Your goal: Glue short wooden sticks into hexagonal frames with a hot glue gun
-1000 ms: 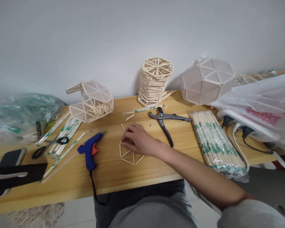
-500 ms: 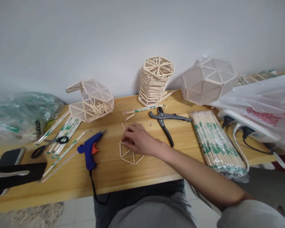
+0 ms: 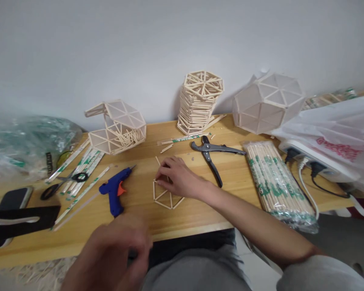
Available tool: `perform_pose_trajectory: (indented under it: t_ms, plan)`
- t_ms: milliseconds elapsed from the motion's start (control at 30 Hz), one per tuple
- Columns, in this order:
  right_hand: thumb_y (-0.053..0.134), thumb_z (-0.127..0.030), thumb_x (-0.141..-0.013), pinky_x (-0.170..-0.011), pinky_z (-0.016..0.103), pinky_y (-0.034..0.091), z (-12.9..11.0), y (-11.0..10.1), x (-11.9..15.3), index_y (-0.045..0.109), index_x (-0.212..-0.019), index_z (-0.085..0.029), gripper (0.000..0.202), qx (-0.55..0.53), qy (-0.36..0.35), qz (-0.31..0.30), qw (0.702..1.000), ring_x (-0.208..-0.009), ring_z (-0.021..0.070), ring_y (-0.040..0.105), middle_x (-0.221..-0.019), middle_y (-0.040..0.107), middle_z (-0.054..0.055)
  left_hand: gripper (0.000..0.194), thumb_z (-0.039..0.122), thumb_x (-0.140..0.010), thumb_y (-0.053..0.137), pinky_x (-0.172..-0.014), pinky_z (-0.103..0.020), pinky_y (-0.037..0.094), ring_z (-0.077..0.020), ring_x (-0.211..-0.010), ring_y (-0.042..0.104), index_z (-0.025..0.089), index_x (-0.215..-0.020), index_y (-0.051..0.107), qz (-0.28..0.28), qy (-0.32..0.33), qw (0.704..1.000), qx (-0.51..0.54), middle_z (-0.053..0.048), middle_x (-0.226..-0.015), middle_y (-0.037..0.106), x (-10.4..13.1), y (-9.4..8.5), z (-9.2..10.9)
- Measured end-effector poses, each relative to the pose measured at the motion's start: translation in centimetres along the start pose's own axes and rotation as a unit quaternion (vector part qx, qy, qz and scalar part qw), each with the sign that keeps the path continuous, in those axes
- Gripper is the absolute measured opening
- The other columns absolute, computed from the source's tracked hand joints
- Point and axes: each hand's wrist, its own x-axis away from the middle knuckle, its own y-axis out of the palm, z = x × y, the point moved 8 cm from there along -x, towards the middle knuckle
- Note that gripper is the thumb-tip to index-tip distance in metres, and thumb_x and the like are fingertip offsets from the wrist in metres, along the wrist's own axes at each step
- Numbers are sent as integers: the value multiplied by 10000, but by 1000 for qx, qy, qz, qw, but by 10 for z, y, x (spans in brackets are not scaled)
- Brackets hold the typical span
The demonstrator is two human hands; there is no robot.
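My right hand (image 3: 177, 176) is over a small flat polygon of thin wooden sticks (image 3: 163, 205) lying on the table. Its fingers are pinched at the frame's upper left edge, closed on a wooden stick that they mostly hide. Low in the view, my left hand (image 3: 115, 250) is smeared by motion, its fingers curled but unclear. Just beyond it lies a blue hot glue gun (image 3: 113, 190) with an orange trigger, nozzle pointing away to the right. Black-handled cutters (image 3: 208, 155) rest beyond my right hand.
A tall stack of stick polygons (image 3: 198, 105) stands at the back, between a partly open covered frame (image 3: 118, 131) and a closed covered one (image 3: 267, 103). Bagged chopsticks (image 3: 274, 180) and a power strip (image 3: 318, 161) are to the right. Scissors (image 3: 63, 184) and a phone (image 3: 15, 199) lie left.
My left hand has come into view at the bottom, near the glue gun's handle and over its cord. My right hand stays almost still at the stick frame.
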Motion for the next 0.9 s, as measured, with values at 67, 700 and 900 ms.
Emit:
perform_pose_trajectory:
  t_ms: [67, 700, 900]
  plan:
    - [762, -236, -999, -969, 410, 418, 0, 0, 0, 763, -1049, -194, 65, 2, 1, 0, 1000, -1057, 250, 570, -1070, 677, 83, 88, 377, -983, 726, -661, -290, 603, -172, -726, 721, 290, -993, 716, -22, 22, 998, -57, 20, -824, 750, -15, 17, -14]
    - [749, -251, -1015, -990, 422, 415, 0, 1, 1, 764, -1071, -195, 81, 16, 2, 1, 1000, -1100, 263, 577, -1097, 687, 84, 407, 330, -1055, 540, -430, -227, 332, -89, -403, 445, 216, -672, 613, -12, -10, 988, -152, 72, -479, 482, -23, 33, -79]
    - [750, -251, -1012, -985, 423, 421, 0, 1, 0, 762, -1065, -194, 79, 18, 1, -2, 1000, -1093, 265, 572, -1096, 685, 89, 319, 377, -1006, 618, -470, -222, 384, -99, -469, 500, 213, -732, 632, 12, -33, 989, -147, 64, -550, 552, -23, 30, -84]
